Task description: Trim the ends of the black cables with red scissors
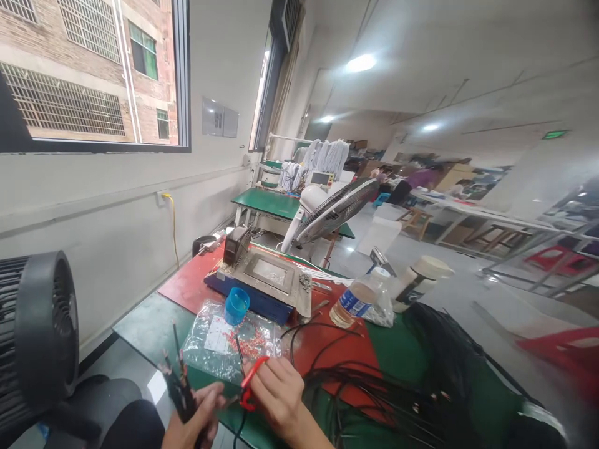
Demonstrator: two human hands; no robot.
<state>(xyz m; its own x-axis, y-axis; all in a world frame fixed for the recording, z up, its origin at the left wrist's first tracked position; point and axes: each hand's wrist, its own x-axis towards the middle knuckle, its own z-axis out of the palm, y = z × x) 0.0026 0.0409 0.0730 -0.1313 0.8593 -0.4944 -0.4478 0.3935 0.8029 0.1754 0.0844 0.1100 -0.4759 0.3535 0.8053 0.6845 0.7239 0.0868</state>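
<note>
My left hand [199, 418] is closed round a bundle of black wires [180, 383] whose ends point upward, low in the view. My right hand [276, 390] is closed on a red-handled tool [250, 380], held close to a thin black wire [239, 352]. Both hands hover over the near edge of the green table [145, 327]. Just beyond them lies a clear plastic bag with small red parts [224, 340].
A blue cup [236, 305] stands by a blue-and-metal machine [262, 280] on a red mat [187, 280]. A plastic bottle [355, 302] and a pile of black cables [402, 386] lie to the right. A black fan [37, 337] is at left, a white fan [334, 209] behind.
</note>
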